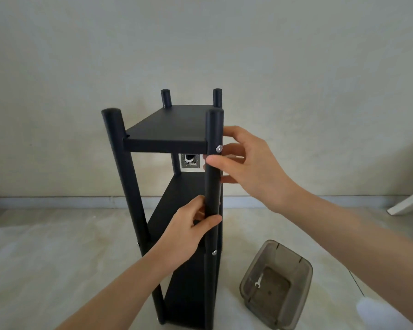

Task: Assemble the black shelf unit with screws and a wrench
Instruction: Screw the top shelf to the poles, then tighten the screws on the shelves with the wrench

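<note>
The black shelf unit stands upright on the floor in front of me, with round black posts and several flat boards. My left hand grips the near right post at mid height. My right hand holds the same post higher up, thumb in front, just below a silver screw at the top board's corner. Another silver screw shows lower on that post. A small white wrench lies inside a smoky translucent plastic box on the floor to the right.
A pale wall rises close behind the shelf, with a wall socket seen through the frame. A white object's leg leans at the far right. The floor is pale and mottled.
</note>
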